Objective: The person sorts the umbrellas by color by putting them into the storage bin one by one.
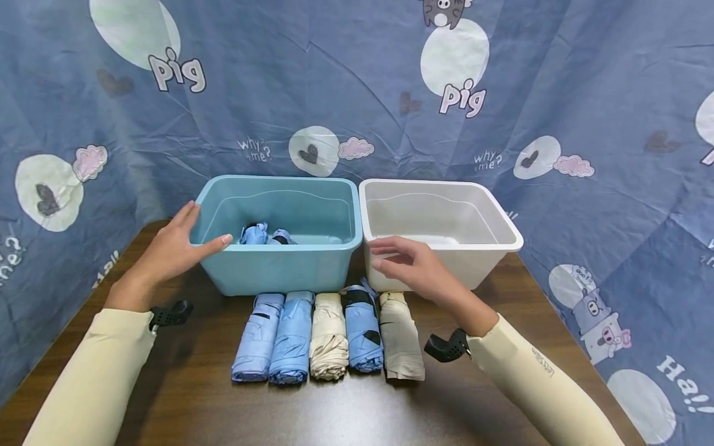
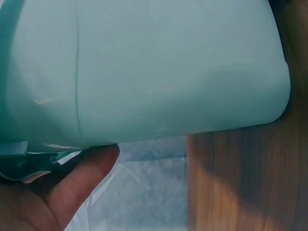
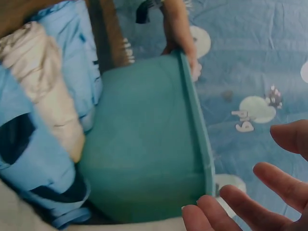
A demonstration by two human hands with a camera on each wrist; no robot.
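My left hand (image 1: pixel 177 244) is at the left front corner of the teal bin (image 1: pixel 279 269), fingers extended along its left side and thumb lying over the front rim. In the left wrist view, a finger (image 2: pixel 89 180) meets the edge of the bin wall. Two blue bundles (image 1: pixel 255 234) lie inside this bin. My right hand (image 1: pixel 415 266) hovers before the white bin (image 1: pixel 474 266), fingers loosely spread and nothing in them. Below it lies a row of rolled fabric bundles: two light blue (image 1: pixel 290 341), one cream (image 1: pixel 329 337), one blue with black patches (image 1: pixel 364 331), one grey-beige (image 1: pixel 400 337).
Both bins stand side by side at the back of the brown wooden table (image 1: pixel 334 415), the bundles lined up in front of them. A blue printed cloth (image 1: pixel 346 74) hangs behind and around the table.
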